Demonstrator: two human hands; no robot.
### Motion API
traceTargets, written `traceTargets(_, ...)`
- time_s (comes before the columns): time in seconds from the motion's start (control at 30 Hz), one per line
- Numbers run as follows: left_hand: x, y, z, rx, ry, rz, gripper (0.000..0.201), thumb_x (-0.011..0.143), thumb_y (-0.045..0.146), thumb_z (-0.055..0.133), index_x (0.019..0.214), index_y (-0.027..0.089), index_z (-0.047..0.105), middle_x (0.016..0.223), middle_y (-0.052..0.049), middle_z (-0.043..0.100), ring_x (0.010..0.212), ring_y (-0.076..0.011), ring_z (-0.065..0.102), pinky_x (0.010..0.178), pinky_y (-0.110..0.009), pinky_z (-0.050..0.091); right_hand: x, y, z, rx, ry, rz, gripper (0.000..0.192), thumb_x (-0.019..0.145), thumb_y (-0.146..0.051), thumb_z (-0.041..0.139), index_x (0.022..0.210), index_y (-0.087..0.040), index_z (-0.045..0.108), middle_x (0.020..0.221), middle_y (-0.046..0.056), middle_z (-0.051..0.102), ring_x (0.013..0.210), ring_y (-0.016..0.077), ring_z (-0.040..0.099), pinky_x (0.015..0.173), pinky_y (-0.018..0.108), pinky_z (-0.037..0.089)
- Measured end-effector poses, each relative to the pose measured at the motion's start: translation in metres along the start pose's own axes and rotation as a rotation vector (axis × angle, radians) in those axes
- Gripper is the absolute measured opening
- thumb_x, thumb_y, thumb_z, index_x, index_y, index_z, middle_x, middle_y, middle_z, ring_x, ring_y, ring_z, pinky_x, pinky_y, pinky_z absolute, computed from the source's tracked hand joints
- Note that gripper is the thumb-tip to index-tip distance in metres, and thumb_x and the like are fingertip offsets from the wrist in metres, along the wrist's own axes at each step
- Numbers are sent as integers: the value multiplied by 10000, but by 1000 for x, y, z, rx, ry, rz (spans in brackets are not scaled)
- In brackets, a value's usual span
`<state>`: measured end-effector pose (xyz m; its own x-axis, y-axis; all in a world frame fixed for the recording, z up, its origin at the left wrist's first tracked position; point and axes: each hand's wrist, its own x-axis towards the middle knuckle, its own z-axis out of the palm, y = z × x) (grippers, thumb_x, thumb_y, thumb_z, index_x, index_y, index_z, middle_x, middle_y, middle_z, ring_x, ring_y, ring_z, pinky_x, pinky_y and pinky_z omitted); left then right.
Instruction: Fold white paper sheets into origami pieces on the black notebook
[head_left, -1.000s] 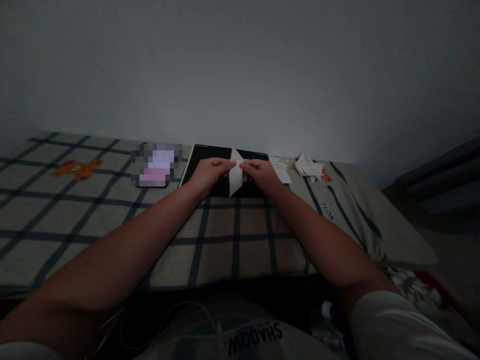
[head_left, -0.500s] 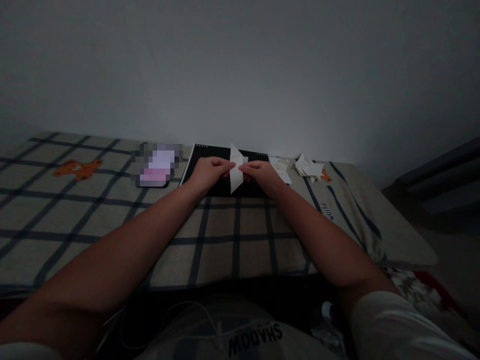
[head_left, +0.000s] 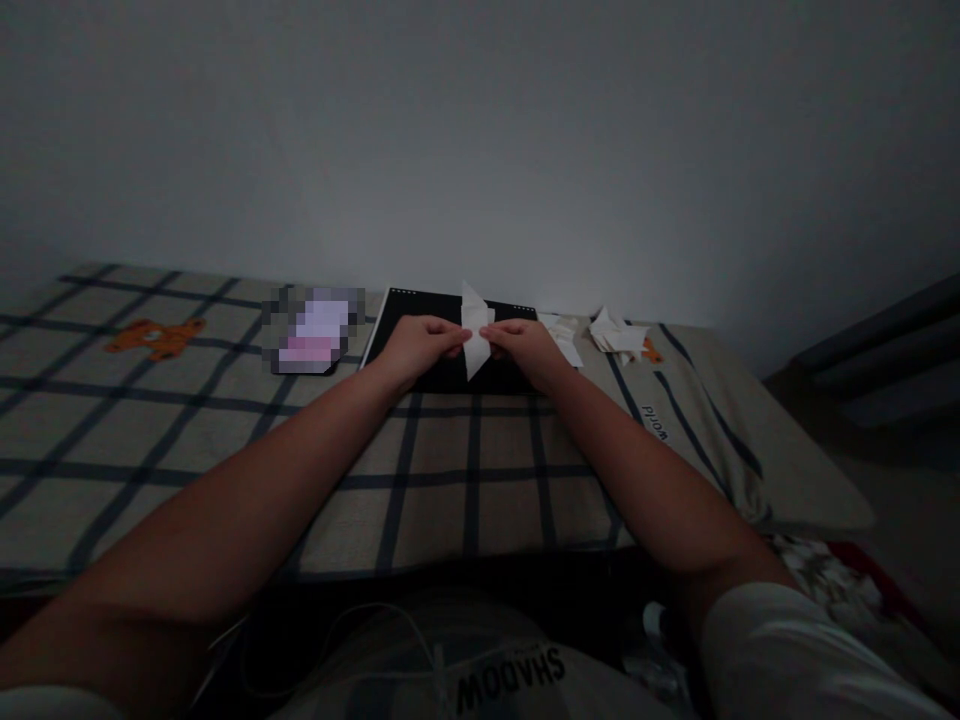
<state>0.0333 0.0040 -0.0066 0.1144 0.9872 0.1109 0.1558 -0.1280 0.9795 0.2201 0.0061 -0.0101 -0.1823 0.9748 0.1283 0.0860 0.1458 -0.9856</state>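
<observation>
Between my hands is a piece of folded white paper (head_left: 477, 356), its pointed ends facing toward the wall and toward me. My left hand (head_left: 421, 348) pinches its left edge between thumb and fingers. On the opposite edge, my right hand (head_left: 525, 345) has the same kind of pinch. Both hands are above a black notebook (head_left: 405, 308) with a row of small holes or marks along its far edge. The fingertips under the paper are partly hidden.
Left of the notebook lies a phone with a blurred screen (head_left: 315, 335). Folded white papers (head_left: 616, 335) lie to the right. A checked cloth (head_left: 442, 460) covers the surface, which meets a plain wall (head_left: 480, 150). Below right is a clear plastic bottle (head_left: 656, 650).
The folded paper has shifted and tilted slightly, and its far part looks a little more spread. Both hands keep their pinch in nearly the same place.
</observation>
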Motion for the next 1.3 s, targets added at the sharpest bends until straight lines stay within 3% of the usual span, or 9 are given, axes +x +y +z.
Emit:
traceTargets(0.23,-1,-1,2,-47,-20,26,310,658,460,783,733,164,730,623,-28,651,569,-118,542,584,-260,424,-1,-1,-1,-77,11,-3,313,645,-489,757,682,-185,693,629,9,633,603,122,519,576,266,418)
traceTargets(0.47,-3,1,2,-67,-79,-56,290,612,412,821,721,160,727,660,-39,673,588,-123,557,615,-275,431,-4,-3,2,-113,73,-17,292,664,-461,742,678,-174,687,575,-12,585,561,114,488,570,278,389)
traceTargets(0.7,0,1,-1,59,-41,30,247,704,400,745,691,157,707,589,-5,625,546,-105,510,570,-254,358,-3,-3,1,-59,-42,39,281,660,-429,749,755,-166,717,743,23,675,621,113,536,615,273,432)
traceTargets(0.87,-1,2,0,44,-49,48,251,716,401,734,674,156,698,592,-11,623,554,-108,515,574,-255,362,-3,-4,0,-123,-19,26,271,674,-429,743,730,-167,700,698,11,656,602,109,518,615,273,419)
traceTargets(1.07,-3,5,1,11,-59,-42,258,640,387,796,713,152,718,625,-28,654,570,-121,546,578,-261,388,-3,-1,1,-154,21,-4,273,676,-428,741,723,-162,697,658,7,636,602,117,525,610,277,408)
traceTargets(1.3,-1,2,0,14,-25,-5,221,654,366,775,673,157,705,586,-20,636,539,-116,527,562,-259,366,-4,0,3,-83,-95,21,258,678,-418,746,732,-169,704,703,10,654,609,109,519,615,264,415)
